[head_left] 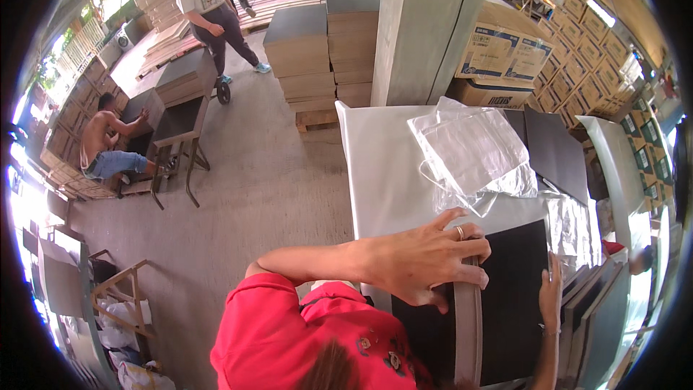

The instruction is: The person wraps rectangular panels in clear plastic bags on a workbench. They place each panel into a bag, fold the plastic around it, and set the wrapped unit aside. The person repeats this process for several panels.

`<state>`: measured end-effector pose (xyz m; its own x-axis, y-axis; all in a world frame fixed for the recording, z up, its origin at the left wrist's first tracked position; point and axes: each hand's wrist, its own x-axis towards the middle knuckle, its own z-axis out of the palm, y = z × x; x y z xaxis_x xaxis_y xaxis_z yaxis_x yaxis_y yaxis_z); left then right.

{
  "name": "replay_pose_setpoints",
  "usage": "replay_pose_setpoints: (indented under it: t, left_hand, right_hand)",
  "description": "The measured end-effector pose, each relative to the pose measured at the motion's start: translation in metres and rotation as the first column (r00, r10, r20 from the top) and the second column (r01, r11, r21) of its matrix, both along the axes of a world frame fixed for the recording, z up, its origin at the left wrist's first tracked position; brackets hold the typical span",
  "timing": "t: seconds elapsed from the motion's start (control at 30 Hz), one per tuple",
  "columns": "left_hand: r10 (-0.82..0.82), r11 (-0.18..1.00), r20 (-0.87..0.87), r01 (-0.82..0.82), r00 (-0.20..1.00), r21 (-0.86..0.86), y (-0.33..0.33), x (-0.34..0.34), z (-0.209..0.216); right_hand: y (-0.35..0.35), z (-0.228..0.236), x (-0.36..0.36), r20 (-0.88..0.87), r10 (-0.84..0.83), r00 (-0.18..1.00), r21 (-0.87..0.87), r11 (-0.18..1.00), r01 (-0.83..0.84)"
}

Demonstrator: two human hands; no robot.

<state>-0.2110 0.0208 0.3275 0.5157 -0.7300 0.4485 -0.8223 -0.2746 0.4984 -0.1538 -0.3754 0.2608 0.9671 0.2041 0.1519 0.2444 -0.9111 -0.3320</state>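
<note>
My left hand [426,263] reaches across from the left, wearing a ring. Its fingers curl over the far end of a long grey-brown strip [468,339] with a lengthwise groove. A flat black panel [514,296] lies to the strip's right, and another dark surface [426,325] shows on its left. Along the black panel's right edge rests my right hand [552,292], fingers stretched out and pointing away from me. Beyond my left hand, clear plastic bags [473,148] are piled on the white-covered table [382,173].
Dark boards [595,318] lean at the right, near my right forearm. Behind the table stand a concrete pillar [419,36] and cardboard boxes [498,50]. Stacked boards [303,50] sit on a pallet. One person [112,141] sits at the left; another person [213,18] walks behind.
</note>
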Motion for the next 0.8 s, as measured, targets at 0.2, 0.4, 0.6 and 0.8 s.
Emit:
replay_pose_setpoints:
  t: [0.2, 0.4, 0.6, 0.8]
  left_hand:
    - [-0.051, 0.998, -0.071, 0.048, 0.996, -0.036, 0.003, 0.007, 0.001]
    - [-0.029, 0.990, -0.047, 0.022, 0.998, -0.141, 0.002, 0.007, -0.008]
    - [-0.085, 0.991, -0.033, 0.081, 0.996, -0.105, -0.006, 0.018, -0.006]
    - [-0.053, 0.994, -0.120, 0.041, 0.991, -0.103, -0.003, 0.027, -0.012]
  right_hand:
    - [0.002, 0.130, -0.126, -0.613, -0.074, 0.787, -0.039, 0.997, 0.064]
    - [0.034, 0.101, -0.229, -0.675, -0.098, 0.731, 0.161, 0.948, 0.276]
    - [0.090, -0.021, -0.290, -0.385, -0.508, 0.771, 0.611, 0.486, 0.625]
    - [0.084, -0.066, -0.398, -0.179, -0.836, 0.519, 0.884, 0.095, 0.458]
